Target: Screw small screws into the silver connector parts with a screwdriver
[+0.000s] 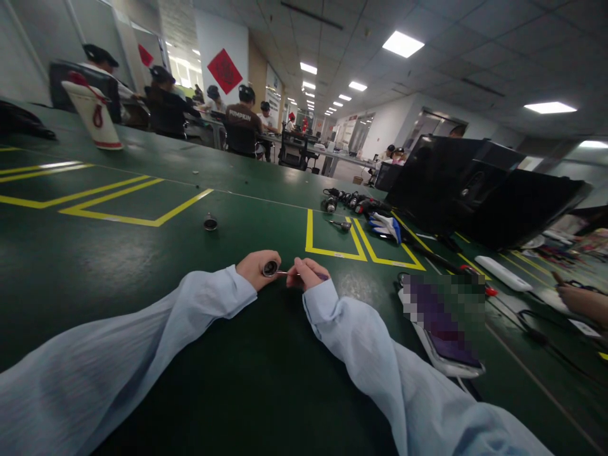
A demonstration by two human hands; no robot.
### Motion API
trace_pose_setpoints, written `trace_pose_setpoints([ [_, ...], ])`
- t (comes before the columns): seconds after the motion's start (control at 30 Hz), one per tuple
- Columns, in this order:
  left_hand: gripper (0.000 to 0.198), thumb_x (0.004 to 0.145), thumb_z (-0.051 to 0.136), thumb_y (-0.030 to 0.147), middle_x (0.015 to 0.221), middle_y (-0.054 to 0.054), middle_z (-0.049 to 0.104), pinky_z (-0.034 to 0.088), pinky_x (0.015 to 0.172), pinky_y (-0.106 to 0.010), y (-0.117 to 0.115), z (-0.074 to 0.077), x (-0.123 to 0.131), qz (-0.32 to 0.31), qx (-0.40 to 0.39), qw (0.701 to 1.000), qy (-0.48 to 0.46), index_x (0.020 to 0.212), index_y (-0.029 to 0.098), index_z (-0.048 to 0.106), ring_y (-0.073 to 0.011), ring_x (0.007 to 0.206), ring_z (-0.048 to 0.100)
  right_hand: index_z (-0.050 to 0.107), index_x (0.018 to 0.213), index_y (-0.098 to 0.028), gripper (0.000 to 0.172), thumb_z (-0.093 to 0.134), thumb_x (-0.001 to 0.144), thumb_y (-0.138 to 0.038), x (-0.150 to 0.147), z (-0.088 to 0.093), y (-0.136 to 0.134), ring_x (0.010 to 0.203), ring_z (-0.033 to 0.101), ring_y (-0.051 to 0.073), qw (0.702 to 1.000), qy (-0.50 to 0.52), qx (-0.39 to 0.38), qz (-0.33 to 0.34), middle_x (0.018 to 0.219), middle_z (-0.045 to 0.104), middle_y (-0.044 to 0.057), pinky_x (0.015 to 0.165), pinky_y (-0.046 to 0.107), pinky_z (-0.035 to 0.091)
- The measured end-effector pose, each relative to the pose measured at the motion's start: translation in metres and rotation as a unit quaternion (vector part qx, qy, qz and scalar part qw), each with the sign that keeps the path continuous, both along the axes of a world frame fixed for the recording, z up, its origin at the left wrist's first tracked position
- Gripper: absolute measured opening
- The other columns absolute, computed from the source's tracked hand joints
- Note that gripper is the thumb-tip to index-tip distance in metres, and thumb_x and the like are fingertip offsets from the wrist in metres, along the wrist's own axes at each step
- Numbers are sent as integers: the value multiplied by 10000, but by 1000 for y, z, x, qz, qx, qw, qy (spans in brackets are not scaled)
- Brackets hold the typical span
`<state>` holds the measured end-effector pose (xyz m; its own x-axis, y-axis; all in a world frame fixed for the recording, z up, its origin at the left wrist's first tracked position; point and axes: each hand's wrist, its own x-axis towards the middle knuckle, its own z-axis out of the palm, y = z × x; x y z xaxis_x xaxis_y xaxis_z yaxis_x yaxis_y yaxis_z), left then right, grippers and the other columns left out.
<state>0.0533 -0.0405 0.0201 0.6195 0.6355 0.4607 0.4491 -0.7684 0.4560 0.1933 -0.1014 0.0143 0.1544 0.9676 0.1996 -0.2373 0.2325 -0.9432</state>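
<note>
My left hand (259,268) curled round a silver, dark-centred round part (270,268) over the green table (251,380); my right hand (308,273) pinched a purple-handled metal tool (323,277) reaching that part. Farther left lay a small metal piece (210,222); far right, a white-and-blue glove (386,227); near right, a pale-cased phone (439,324).

The left hand (251,269) is curled in a grip, most of its fingers hidden. Just beside it, slightly apart, the right hand (308,273) pinches with thumb and fingers drawn together. Behind each hand, a forearm in a pale blue sleeve slants inward, the cuff reaching the wrist.
</note>
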Motion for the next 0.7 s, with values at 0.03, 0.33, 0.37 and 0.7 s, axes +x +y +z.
trace_pose_setpoints([
  [0.03, 115, 700, 520, 230, 599, 32, 456, 364, 512, -211, -1, 1, 0, -2, -3, 1000, -10, 636, 170, 446, -103, 545, 453, 562, 522, -171, 332, 616, 651, -472, 1, 0, 2, 356, 457, 77, 999, 32, -12, 20, 396, 517, -44, 397, 216, 411],
  [0.33, 99, 656, 538, 210, 587, 39, 462, 351, 508, -211, -3, 5, 0, 12, -34, 999, -36, 634, 161, 456, -94, 535, 439, 558, 528, -159, 345, 653, 626, -475, 1, -2, 5, 384, 501, 85, 991, 118, -21, 60, 434, 572, -22, 404, 220, 440],
  [0.37, 102, 654, 537, 212, 583, 38, 460, 350, 508, -213, -2, 4, 0, 12, -34, 999, -37, 629, 161, 453, -94, 532, 437, 560, 528, -160, 346, 646, 633, -479, 0, -2, 4, 376, 495, 83, 993, 106, -13, 47, 425, 565, -25, 404, 217, 435],
  [0.7, 204, 671, 566, 299, 542, 44, 444, 342, 481, -201, 14, -9, 2, 33, 0, 999, -8, 583, 169, 435, -98, 516, 438, 574, 534, -169, 368, 546, 727, -481, -4, 8, -9, 386, 480, 76, 993, -49, 64, -87, 427, 545, -29, 473, 222, 449],
])
